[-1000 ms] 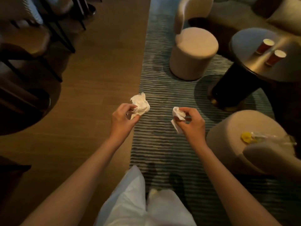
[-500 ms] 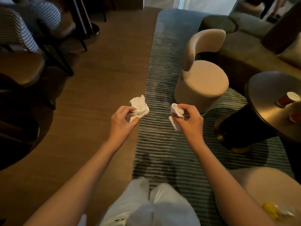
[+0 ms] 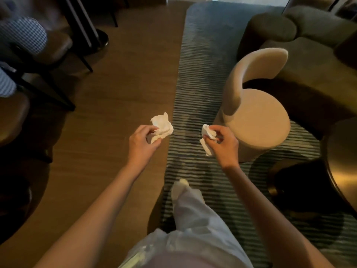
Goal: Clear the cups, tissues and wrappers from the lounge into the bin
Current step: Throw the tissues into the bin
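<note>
My left hand (image 3: pixel 142 144) pinches a crumpled white tissue (image 3: pixel 162 125) over the wooden floor, near the rug's left edge. My right hand (image 3: pixel 222 144) grips a second, smaller white tissue (image 3: pixel 207 140) above the striped rug (image 3: pixel 195 84). Both hands are held out in front of me at about the same height, a short gap apart. No bin and no cups are in view.
A beige round chair (image 3: pixel 257 120) stands just right of my right hand. Behind it is a dark sofa (image 3: pixel 309 51). A round dark table (image 3: pixel 342 171) cuts in at the right edge. Dark chairs (image 3: pixel 38 55) line the left. My white trouser leg (image 3: pixel 193 215) steps onto the rug.
The view has shifted forward and left along the rug: the table with the red cups slid out at the right, the near stool with the yellow item dropped out. Both hands keep their tissues.
</note>
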